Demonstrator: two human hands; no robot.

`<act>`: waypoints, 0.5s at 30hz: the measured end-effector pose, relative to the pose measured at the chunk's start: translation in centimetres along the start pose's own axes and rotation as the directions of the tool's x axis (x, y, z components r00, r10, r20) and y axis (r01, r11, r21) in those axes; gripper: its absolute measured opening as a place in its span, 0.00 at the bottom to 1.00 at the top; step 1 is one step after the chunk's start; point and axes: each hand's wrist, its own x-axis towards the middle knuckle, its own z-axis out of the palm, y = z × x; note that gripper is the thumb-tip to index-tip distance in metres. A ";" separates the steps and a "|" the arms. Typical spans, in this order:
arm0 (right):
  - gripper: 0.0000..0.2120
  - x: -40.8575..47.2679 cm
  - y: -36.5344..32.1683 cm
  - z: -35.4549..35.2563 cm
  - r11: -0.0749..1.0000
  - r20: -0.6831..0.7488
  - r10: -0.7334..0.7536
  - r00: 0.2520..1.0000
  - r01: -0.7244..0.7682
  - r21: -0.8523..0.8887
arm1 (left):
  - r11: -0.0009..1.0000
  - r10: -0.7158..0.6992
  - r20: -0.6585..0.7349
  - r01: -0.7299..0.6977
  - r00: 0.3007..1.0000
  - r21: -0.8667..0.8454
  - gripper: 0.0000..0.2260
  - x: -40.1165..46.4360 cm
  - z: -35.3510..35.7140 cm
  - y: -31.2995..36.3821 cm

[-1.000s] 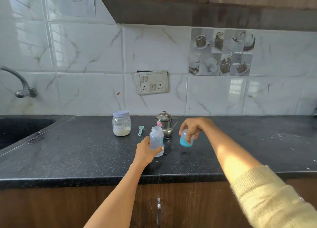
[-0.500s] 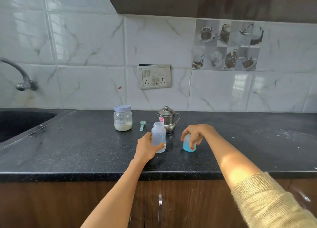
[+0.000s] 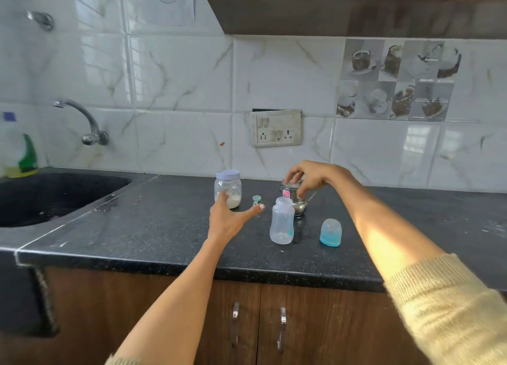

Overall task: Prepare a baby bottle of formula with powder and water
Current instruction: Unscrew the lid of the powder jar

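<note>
Black speckled worktop [image 3: 153, 227], sink [image 3: 41, 197] at far left. Baby bottle [image 3: 281, 224] stands upright and uncapped near the middle; its blue cap [image 3: 331, 232] sits just to its right, apart from it. Left hand [image 3: 229, 218] spread, fingers straight, in front of the powder jar [image 3: 228, 188], lid on; contact unclear. Teal scoop [image 3: 256, 200] lies between jar and bottle. Right hand [image 3: 310, 176] hovers, fingers curled over the steel pot [image 3: 295, 200] lid; grip cannot be told.
</note>
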 end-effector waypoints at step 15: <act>0.35 15.1 -8.3 5.5 0.991 -0.107 -0.112 0.988 0.119 0.060 | 0.920 -0.247 -0.019 0.241 0.969 0.309 0.58 10.0 -0.4 -7.9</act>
